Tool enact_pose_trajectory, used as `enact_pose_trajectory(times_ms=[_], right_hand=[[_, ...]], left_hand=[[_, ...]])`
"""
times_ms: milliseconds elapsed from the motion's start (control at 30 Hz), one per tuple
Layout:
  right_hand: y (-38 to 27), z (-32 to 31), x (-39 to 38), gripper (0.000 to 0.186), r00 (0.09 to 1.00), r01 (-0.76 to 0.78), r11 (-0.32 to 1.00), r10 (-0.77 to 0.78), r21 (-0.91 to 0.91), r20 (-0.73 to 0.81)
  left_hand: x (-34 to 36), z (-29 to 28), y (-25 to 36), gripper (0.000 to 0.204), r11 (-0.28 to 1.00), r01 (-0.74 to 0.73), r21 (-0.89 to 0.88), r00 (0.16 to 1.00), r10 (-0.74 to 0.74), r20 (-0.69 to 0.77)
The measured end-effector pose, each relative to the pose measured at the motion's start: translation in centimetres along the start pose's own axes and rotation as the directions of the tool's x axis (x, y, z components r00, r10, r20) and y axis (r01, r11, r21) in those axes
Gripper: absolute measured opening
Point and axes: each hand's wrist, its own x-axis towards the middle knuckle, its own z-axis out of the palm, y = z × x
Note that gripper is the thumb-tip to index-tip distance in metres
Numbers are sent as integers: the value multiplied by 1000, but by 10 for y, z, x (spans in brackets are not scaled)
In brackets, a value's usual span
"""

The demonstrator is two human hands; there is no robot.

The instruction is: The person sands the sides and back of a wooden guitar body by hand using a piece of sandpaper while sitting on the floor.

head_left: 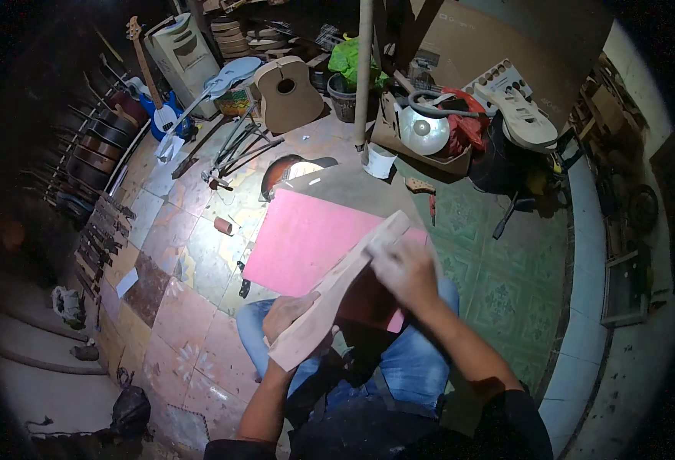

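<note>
A pale, bare wooden guitar body (pixel 337 287) stands on edge, tilted, above my lap, its curved side running from lower left to upper right. My left hand (pixel 290 313) grips it near its lower end. At the upper right part of the edge, my right hand (pixel 406 270) is pressed to the wood with curled fingers, blurred by motion. Something small and greyish shows at its fingertips, too smeared to name. Under the wood a pink board (pixel 307 238) lies across in front of my knees, partly in shadow.
A dark cylinder-like brown roll (pixel 223 225) and a black-handled tool (pixel 245 284) lie on the tiled floor at left. Beyond stand a blue guitar (pixel 166 113), an acoustic guitar body (pixel 288 96) and a pole (pixel 363 77). A cluttered cardboard box (pixel 414 149) sits at far right.
</note>
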Motion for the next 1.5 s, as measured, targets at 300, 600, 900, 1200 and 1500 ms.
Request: enact_pose_trajectory(times_ms=[300, 600, 900, 1200, 1500], right_hand=[[-7, 2, 18, 31, 999, -20, 1000, 20, 6, 45], [194, 30, 4, 27, 618, -778, 587, 650, 224, 442], [23, -22, 9, 102, 837, -398, 886, 244, 239, 490], [-39, -1, 8, 114, 675, 12, 1000, -5, -3, 737], [-59, -20, -2, 105, 646, -28, 999, -4, 28, 763]], left_hand=[[4, -6, -5, 45, 999, 15, -32, 999, -16, -40], [10, -18, -40, 38, 990, 139, 3, 990, -139, -30], [1, -33, -85, 56, 959, 283, -24, 940, -282, -191], [11, -13, -37, 47, 964, 210, 165, 978, -207, -37], [3, -15, -23, 55, 980, 195, 42, 981, -195, 11]])
